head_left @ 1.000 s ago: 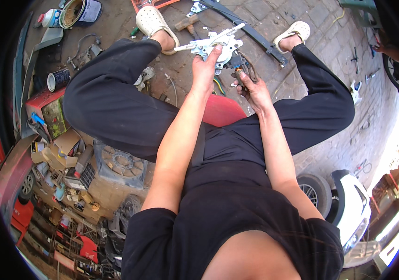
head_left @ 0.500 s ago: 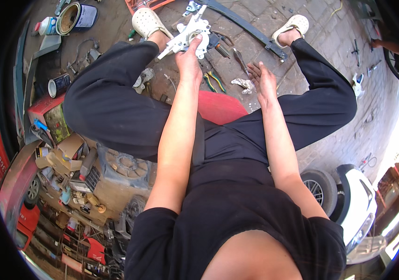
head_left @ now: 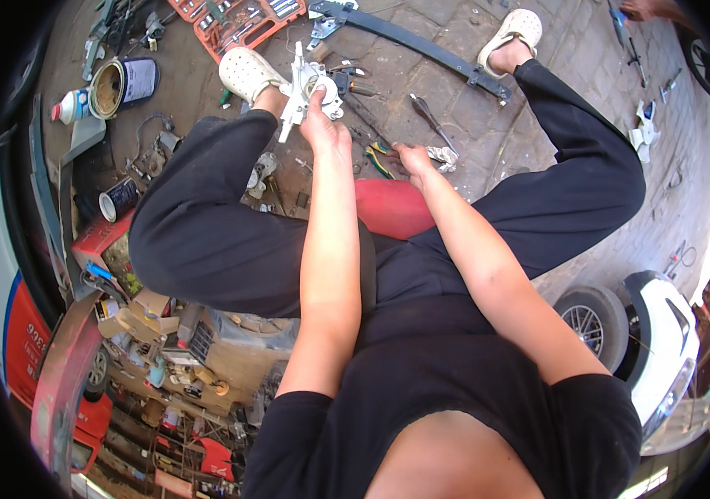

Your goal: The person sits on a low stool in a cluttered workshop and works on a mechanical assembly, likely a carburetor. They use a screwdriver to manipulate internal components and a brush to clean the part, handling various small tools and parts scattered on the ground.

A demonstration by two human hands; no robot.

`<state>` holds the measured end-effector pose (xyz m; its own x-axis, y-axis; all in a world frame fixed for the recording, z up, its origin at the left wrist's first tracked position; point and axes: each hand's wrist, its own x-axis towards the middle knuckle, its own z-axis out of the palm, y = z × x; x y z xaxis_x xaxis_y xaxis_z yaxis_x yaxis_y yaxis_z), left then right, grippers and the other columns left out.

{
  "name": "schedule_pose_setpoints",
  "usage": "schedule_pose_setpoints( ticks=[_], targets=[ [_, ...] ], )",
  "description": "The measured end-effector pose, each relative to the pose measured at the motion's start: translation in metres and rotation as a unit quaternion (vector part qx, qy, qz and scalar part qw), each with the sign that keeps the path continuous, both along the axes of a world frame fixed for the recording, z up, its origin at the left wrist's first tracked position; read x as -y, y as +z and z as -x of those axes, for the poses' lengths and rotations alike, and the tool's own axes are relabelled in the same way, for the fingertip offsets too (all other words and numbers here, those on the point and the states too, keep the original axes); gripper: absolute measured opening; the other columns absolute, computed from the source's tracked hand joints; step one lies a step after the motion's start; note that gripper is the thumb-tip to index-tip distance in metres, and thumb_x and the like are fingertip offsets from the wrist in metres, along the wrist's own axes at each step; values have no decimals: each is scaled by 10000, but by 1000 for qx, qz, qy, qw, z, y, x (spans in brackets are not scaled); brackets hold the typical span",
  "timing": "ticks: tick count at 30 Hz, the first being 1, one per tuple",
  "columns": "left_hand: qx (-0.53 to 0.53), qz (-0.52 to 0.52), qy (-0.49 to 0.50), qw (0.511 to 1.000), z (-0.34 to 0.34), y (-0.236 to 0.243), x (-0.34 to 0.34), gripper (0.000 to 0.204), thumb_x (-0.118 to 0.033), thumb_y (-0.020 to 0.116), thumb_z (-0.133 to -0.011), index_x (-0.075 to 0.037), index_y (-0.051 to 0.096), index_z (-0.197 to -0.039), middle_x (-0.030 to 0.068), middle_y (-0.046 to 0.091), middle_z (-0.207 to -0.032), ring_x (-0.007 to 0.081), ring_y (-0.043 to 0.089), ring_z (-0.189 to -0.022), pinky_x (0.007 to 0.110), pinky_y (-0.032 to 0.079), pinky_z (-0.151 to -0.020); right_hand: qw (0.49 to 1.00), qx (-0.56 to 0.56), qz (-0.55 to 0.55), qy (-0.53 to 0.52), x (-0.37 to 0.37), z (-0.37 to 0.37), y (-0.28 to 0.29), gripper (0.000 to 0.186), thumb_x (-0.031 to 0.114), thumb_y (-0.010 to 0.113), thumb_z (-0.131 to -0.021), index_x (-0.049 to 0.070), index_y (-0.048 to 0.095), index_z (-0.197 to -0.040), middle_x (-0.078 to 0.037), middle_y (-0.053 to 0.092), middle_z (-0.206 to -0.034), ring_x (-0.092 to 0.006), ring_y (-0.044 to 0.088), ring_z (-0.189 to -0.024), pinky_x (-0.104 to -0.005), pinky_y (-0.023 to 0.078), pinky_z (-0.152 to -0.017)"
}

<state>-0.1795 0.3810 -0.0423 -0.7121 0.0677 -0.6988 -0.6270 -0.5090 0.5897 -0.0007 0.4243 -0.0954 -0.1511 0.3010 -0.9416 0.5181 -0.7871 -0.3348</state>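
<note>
While a white metal mechanism (head_left: 298, 98) is gripped by the left hand (head_left: 322, 126) near the left shoe (head_left: 243, 73), tool handling seems under way beside green-and-yellow pliers (head_left: 379, 164), where the right hand (head_left: 414, 160), its closure impossible to tell, seems to need careful finger placement.

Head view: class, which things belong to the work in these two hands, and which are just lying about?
With the hands:
- white metal mechanism, held in the left hand
- yellow-and-green-handled pliers, by the right hand; contact unclear

Lying about:
- orange tool case
- open can
- bottle with red cap
- long dark bar
</note>
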Motion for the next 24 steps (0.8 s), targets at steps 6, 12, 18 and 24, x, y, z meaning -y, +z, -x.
schedule_pose_setpoints(
  ticks=[6,12,18,24],
  targets=[
    [126,-154,88,976,-18,-52,-40,324,-105,679,-790,-62,578,-1095,49,629,-1012,168,595,-911,302,478,-798,991,41,42,-120,-37,-5,-43,278,228,547,-889,18,563,-1070,-106,646,-975,-206,615,-872,-322,498,-739],
    [162,-179,171,955,-34,-86,-57,334,-237,697,-797,-76,584,-1067,42,634,-1044,177,598,-946,350,477,-859,960,58,72,-263,-66,15,-59,341,306,547,-900,47,508,-1119,-131,619,-906,-243,620,-796,-368,526,-684],
    [248,-35,58,966,-63,-83,-42,432,-319,684,-810,-36,539,-1104,61,551,-1097,190,509,-1024,353,441,-947,914,104,151,-362,-79,38,-82,371,465,536,-882,181,487,-1116,-111,617,-890,-235,611,-795,-380,513,-690],
    [351,188,-158,903,-85,-69,-10,553,-256,730,-754,61,464,-1121,132,521,-1027,238,539,-950,362,479,-866,875,141,123,-446,-84,48,-100,343,413,520,-897,93,513,-1019,-82,599,-779,-194,584,-621,-340,519,-597]
  ],
)
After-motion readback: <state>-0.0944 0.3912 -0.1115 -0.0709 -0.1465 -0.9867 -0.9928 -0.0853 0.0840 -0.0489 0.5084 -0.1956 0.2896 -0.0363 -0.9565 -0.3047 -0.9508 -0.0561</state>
